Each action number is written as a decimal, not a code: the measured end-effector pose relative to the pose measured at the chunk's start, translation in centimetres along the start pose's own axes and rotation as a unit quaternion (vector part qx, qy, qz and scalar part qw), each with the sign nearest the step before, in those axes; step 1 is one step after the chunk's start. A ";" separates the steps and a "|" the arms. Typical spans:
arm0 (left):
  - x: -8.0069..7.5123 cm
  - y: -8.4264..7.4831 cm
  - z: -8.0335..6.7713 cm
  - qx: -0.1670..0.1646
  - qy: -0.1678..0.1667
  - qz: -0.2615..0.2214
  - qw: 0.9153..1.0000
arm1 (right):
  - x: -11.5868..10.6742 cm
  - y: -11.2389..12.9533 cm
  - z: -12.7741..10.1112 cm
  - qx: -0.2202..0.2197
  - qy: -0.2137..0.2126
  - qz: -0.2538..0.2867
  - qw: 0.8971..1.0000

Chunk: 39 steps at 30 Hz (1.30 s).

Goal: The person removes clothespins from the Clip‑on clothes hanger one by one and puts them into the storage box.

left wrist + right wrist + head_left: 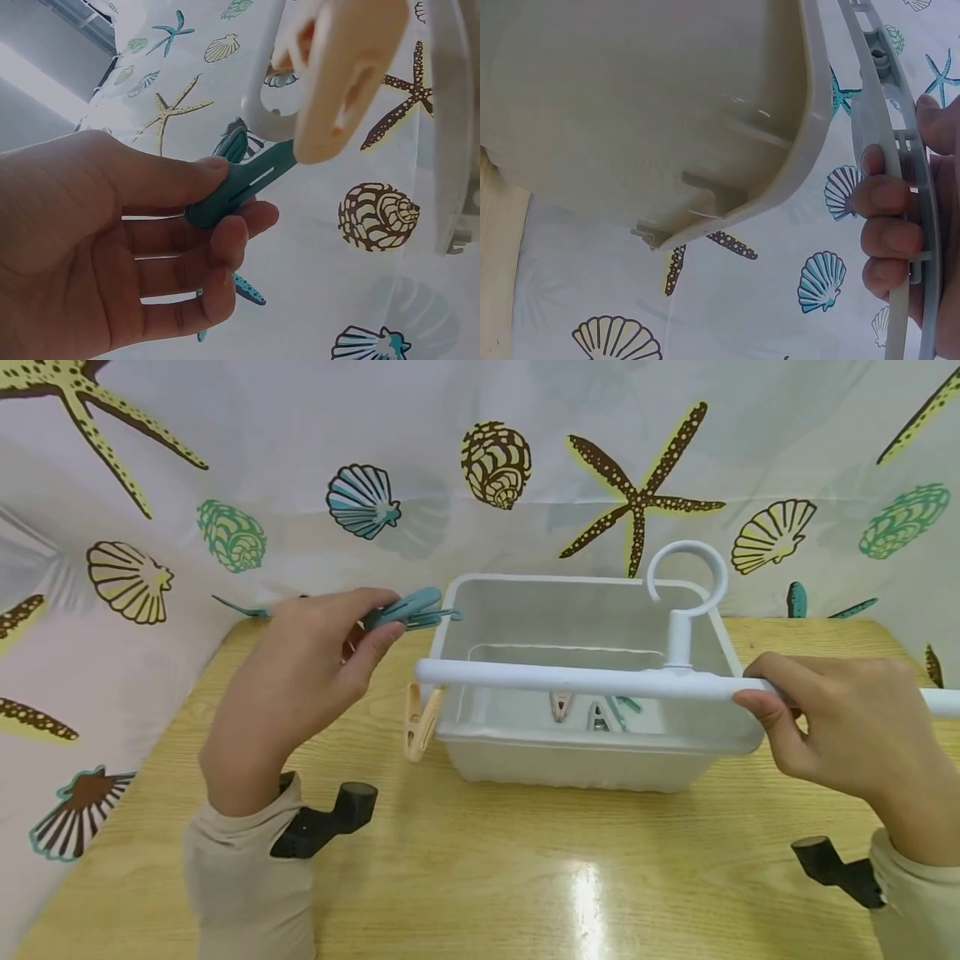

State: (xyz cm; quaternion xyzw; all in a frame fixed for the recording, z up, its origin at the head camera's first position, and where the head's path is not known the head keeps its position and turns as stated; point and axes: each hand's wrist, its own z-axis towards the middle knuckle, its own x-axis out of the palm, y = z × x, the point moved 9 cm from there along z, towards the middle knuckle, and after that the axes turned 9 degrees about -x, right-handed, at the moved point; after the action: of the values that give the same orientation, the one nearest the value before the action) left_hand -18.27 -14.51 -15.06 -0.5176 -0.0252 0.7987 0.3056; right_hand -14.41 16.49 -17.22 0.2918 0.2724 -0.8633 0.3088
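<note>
A white hanger bar (570, 680) with a round hook (686, 578) lies across a white plastic tub (592, 760). My right hand (847, 727) grips the bar's right part; its fingers (889, 225) wrap the bar (900, 150) beside the tub's rim (810, 142). My left hand (300, 677) pinches a teal clothespin (408, 608) just left of the tub's far left corner. In the left wrist view the teal clothespin (240, 184) sits between thumb and fingers. A beige clothespin (418, 720) hangs clipped at the bar's left end (341, 75). A few more pegs (596, 710) lie inside the tub.
The tub stands on a light wooden table (480, 868). A seashell and starfish curtain (480, 468) closes off the back and left side. Black wrist-camera mounts (330, 822) stick out near both sleeves.
</note>
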 end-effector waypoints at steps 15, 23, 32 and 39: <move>5.5 2.5 1.6 -0.009 0.094 -0.034 0.995 | 0.6 -1.1 -0.1 -0.005 0.006 -0.001 1.000; 6.5 3.4 2.2 -0.019 0.106 -0.043 0.993 | 0.6 -1.8 -0.6 0.012 0.016 0.010 1.000; 7.5 4.2 2.7 -0.025 0.106 -0.053 0.993 | 0.4 -1.9 -0.5 0.010 0.014 0.004 1.000; 8.1 4.4 3.2 -0.050 0.118 -0.044 0.991 | 0.4 -2.1 -0.8 0.014 0.021 0.004 1.000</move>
State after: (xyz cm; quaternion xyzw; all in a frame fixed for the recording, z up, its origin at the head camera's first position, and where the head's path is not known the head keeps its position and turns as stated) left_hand -25.25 -13.02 -21.68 -0.6209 -0.0517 0.7159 0.3150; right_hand -15.85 18.27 -17.40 0.3158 0.2654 -0.8594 0.3022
